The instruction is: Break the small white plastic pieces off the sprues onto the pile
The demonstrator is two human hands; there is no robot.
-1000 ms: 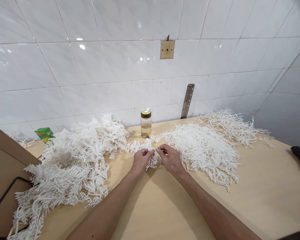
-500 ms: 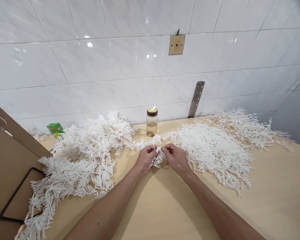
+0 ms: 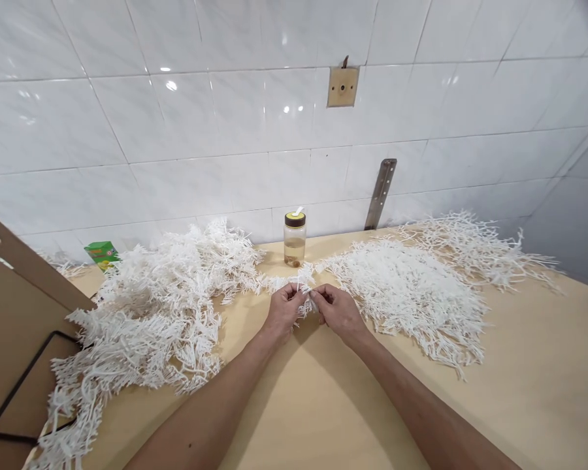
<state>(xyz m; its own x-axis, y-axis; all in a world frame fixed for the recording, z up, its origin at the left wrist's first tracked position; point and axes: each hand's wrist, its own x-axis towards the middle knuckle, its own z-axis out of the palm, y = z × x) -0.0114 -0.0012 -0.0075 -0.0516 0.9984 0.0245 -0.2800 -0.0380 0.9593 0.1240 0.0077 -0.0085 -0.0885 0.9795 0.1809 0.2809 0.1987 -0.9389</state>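
My left hand (image 3: 282,312) pinches a small white branching sprig (image 3: 306,305), plastic-looking, between thumb and fingers. From the other side, the closed fingertips of my right hand (image 3: 342,313) grip the same sprig, close to my left thumb. The fingers cover much of it. A large tangled heap of white branching sprigs (image 3: 161,313) lies to the left, and a thin trail of it runs up behind my hands. To the right is a flatter heap of white sprigs (image 3: 411,294). Longer, thinner white stems (image 3: 475,251) are spread beyond that one.
Behind my hands stands a clear bottle (image 3: 294,241) with a dark-rimmed yellow lid and liquid inside. A green box (image 3: 102,254) is behind the left heap. At left a brown board (image 3: 24,313) has a black frame (image 3: 19,385) by it. A metal bracket (image 3: 381,194) leans against the tiled wall.
My right fingertips have moved slightly left, closer to my left hand and onto the sprig, which is now more covered. The whole view has shifted a little.
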